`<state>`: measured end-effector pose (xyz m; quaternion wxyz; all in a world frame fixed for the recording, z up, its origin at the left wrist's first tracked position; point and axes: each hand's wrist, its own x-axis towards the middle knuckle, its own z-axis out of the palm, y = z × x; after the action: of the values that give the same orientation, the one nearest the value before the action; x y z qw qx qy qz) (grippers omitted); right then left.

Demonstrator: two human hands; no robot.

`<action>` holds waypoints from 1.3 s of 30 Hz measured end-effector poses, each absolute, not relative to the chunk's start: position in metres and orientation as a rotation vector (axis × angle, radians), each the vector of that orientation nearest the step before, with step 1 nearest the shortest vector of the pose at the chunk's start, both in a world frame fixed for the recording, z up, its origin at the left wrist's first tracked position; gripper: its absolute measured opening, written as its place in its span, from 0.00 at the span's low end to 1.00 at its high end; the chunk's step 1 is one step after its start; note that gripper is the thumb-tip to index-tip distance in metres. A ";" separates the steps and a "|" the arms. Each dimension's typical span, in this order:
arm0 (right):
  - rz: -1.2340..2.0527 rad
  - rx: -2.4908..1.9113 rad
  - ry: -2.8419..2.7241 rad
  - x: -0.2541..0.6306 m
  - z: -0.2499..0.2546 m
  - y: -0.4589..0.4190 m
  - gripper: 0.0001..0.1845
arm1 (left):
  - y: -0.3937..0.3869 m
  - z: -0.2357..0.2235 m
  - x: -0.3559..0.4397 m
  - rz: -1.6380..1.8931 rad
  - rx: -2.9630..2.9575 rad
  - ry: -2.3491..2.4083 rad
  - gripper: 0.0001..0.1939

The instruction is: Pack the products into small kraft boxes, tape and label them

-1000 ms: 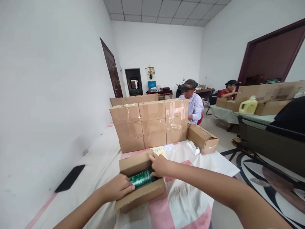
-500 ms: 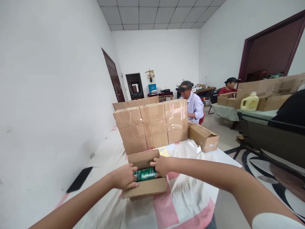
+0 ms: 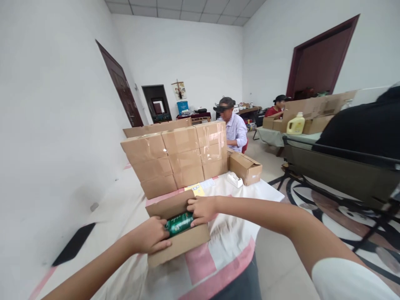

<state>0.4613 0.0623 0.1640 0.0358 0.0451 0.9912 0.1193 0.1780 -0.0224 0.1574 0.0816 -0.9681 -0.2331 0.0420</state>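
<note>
An open cardboard box (image 3: 179, 248) sits in front of me on the cloth-covered table, its long flaps spread to the front and back. Inside lies a green bottle or can (image 3: 179, 223) with pale lettering, its ends covered by my hands. My left hand (image 3: 152, 234) is closed over the box's left end, fingers curled inward and thumb against the front flap. At the right end, my right hand (image 3: 203, 211) bends its fingers over the edge, close to the green container. Some fingertips are hidden inside the box.
Taped cardboard boxes (image 3: 175, 156) form a stacked wall behind the open box. To their right are a white tape dispenser (image 3: 235, 179) and another carton (image 3: 245, 167). A black flat object (image 3: 74, 244) lies at left. A person (image 3: 233, 125) sits beyond the stack.
The view has turned to the right, so everything appears shifted left. The box looks more tilted in view. Both hands stay at its ends, and the green container stays inside.
</note>
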 end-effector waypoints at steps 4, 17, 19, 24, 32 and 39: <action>0.316 0.014 3.001 0.465 0.161 0.058 0.27 | -0.032 0.154 0.183 0.107 -2.997 -0.728 0.31; 0.183 -0.172 3.087 0.480 0.148 0.034 0.25 | -0.077 0.140 0.192 -0.126 -3.166 -0.787 0.20; 0.190 -0.181 3.103 0.481 0.148 0.034 0.26 | -0.078 0.137 0.188 -0.246 -3.134 -0.755 0.18; 0.202 -0.232 3.146 0.481 0.143 0.035 0.25 | -0.082 0.123 0.180 -0.554 -2.947 -0.686 0.12; 0.121 -0.346 3.197 0.479 0.133 0.041 0.27 | -0.095 0.108 0.174 -0.898 -2.635 -0.747 0.10; 0.195 -0.348 3.242 0.478 0.134 0.035 0.26 | -0.098 0.110 0.174 -0.954 -2.615 -0.811 0.13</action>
<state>0.4778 0.0348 0.1343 -0.0625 -0.1063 0.9906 0.0595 0.1736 -0.0979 0.1103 0.1208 -0.8953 -0.2778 -0.3266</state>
